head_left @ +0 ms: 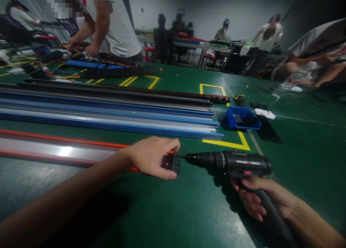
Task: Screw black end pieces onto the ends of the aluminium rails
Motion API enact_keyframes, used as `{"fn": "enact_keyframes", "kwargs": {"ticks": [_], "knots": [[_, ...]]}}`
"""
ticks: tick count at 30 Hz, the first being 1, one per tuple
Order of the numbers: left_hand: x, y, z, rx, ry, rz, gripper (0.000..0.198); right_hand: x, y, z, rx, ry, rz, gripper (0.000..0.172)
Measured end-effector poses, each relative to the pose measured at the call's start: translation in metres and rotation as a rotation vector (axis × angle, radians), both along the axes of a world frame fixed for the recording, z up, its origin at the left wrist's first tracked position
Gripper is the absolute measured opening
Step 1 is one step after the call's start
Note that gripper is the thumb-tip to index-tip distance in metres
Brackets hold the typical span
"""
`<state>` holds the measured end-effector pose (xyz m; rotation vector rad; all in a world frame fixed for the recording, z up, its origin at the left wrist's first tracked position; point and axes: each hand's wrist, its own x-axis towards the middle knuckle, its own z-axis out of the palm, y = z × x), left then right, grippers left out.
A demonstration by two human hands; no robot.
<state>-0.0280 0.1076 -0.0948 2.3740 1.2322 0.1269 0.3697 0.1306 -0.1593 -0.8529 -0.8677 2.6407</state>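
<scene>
My left hand (pixel 152 156) grips the right end of a long orange-edged metal profile (pixel 65 150), thumb on the near side and fingers on the far side. A black end cap (pixel 176 165) sits on that end, between thumb and fingertips. My right hand (pixel 256 197) is wrapped round the handle of a black cordless drill (pixel 240 163). The drill lies level, pointing left, and its bit reaches the far upper part of the end cap. Whether a screw sits at the bit's tip is too small to tell.
Several blue profiles (pixel 108 120) and black profiles (pixel 121 93) lie beyond. A blue bin (pixel 243 119) with dark parts, a dark flat object (pixel 267 129) and a plastic bottle (pixel 294 78) are to the right. A co-worker (pixel 113 24) handles wires at the far left.
</scene>
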Motion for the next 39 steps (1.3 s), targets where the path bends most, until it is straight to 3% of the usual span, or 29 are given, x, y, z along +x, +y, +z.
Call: {"fn": "enact_keyframes", "kwargs": {"ticks": [39], "knots": [[0.0005,0.0009,-0.0001,-0.031,-0.007,0.008,0.054,0.0013,-0.0018,-0.0009,0.019,-0.024,0.012,0.023]]}}
